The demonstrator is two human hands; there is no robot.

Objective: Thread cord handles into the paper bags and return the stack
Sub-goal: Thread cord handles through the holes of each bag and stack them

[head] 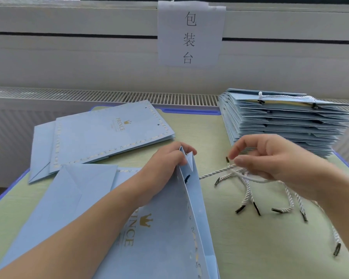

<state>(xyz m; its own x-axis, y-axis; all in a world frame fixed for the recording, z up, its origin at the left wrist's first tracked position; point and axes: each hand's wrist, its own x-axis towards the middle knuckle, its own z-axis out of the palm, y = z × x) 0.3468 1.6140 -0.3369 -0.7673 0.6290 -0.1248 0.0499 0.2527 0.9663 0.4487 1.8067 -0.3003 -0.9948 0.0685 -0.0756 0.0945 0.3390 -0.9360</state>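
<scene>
Bag point(161, 228) at near table point(240, 248) edge, top lifted; cord point(214, 172) runs from its hole rightward. Left hand point(165, 164) pinches bag's folded top. Right hand point(270, 156) pinches cord's tip. Loose cords point(248, 196) beneath right hand. Stack point(286, 121) far right, second bag point(101, 133) flat far left. Paper sign point(189, 35) on wall.

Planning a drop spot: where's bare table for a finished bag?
Bare table lies between the flat bag and the stack, and at the near right corner. Crowded: loose cords beneath the right hand; the left hand holds the open bag.
</scene>
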